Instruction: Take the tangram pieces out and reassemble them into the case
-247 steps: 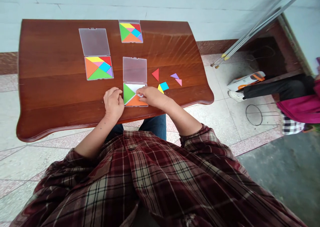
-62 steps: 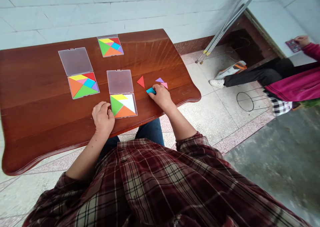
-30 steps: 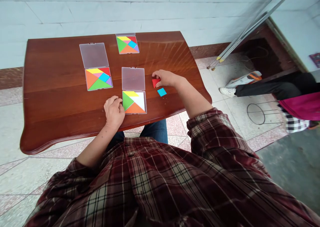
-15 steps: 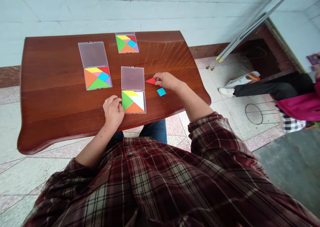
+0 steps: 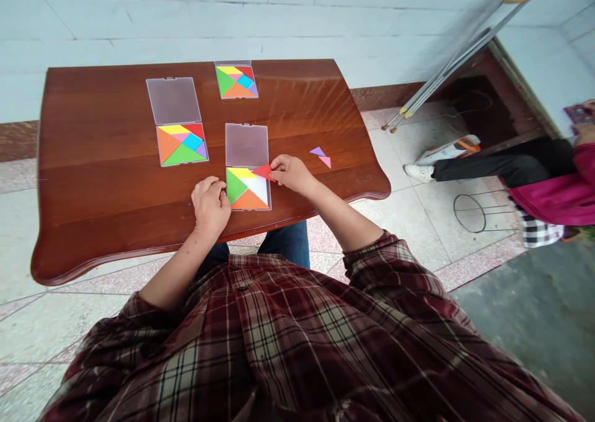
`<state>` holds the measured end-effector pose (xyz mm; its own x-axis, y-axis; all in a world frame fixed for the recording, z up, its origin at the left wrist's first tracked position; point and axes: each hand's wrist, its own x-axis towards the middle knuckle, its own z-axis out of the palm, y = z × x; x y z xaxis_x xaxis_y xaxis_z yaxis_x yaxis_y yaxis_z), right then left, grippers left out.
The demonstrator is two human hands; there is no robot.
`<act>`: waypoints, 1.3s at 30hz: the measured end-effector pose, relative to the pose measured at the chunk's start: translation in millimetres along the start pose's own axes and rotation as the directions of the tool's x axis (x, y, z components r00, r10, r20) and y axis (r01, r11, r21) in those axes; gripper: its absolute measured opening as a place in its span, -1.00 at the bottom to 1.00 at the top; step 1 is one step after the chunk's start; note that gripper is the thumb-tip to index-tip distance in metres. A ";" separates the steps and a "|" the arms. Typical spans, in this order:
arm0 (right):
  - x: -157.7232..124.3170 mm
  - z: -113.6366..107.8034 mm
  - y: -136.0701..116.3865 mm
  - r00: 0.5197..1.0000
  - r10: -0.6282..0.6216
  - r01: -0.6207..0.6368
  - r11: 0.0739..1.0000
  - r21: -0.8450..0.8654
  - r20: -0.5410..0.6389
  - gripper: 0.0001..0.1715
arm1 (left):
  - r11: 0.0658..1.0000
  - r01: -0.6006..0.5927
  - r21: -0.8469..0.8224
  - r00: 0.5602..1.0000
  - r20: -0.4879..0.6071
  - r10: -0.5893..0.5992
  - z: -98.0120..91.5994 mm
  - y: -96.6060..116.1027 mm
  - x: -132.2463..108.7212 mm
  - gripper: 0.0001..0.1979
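The near tangram case (image 5: 247, 146) lies open on the table with a yellow parallelogram (image 5: 242, 173), a green triangle (image 5: 235, 188) and an orange triangle (image 5: 251, 201) in its tray; part of the white bottom shows. My left hand (image 5: 211, 207) rests at the tray's left edge, fingers curled against it. In my right hand (image 5: 292, 173) a red triangle (image 5: 263, 172) is pinched between thumb and fingers, over the tray's upper right corner. A purple triangle (image 5: 318, 151) and a pink triangle (image 5: 326, 162) lie on the table to the right. The blue square is hidden by my right hand or forearm.
Two more tangram cases hold coloured pieces: an open one (image 5: 173, 101) at the left and another (image 5: 236, 82) at the back. The wooden table (image 5: 102, 180) has a curved front edge. Right of it are crutches (image 5: 446, 69) and a seated person's leg (image 5: 478, 167).
My right hand has moved left and toward me, bringing the red triangle over the tray. The purple and pink triangles came into sight, and the blue square went out of sight. My left hand stayed put.
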<state>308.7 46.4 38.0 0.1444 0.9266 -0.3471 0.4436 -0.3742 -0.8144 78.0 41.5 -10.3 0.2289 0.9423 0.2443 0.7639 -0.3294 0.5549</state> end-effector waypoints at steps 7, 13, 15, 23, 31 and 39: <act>-4.1 9.2 0.1 0.996 0.081 -0.078 0.994 0.074 -0.040 -0.72 | 1.000 0.006 -0.007 1.000 -0.001 -0.006 -0.4 0.6 -0.4 -0.76; -3.5 16.5 4.7 0.998 0.064 -0.063 0.998 0.031 -0.021 -0.75 | 1.000 0.013 -0.016 1.000 -0.006 -0.013 0.0 1.7 -1.4 -0.79; -3.4 15.8 3.4 0.998 0.063 -0.064 0.998 -0.002 -0.019 -0.77 | 1.000 0.013 -0.017 1.000 0.000 -0.013 0.0 1.9 -1.7 -0.78; -3.8 5.9 5.1 0.999 -0.017 0.009 0.979 -0.205 -0.036 -0.90 | 1.000 0.012 -0.023 1.000 0.006 -0.012 0.9 0.7 -2.0 -0.78; -6.4 19.0 7.8 0.952 -0.304 0.261 0.783 -0.564 0.019 -0.79 | 1.000 0.006 -0.007 1.000 -0.005 -0.006 0.5 1.3 -2.0 -0.80; -8.7 20.0 3.5 0.964 -0.264 0.210 0.747 -0.631 0.009 -0.77 | 0.999 0.020 -0.031 1.000 0.014 -0.020 -1.4 2.2 -1.2 -0.79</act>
<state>291.4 36.2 28.8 0.0145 0.9922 -0.1235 0.9197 -0.0617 -0.3877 78.7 39.6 -8.3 0.2224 0.9493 0.2220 0.7491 -0.3121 0.5844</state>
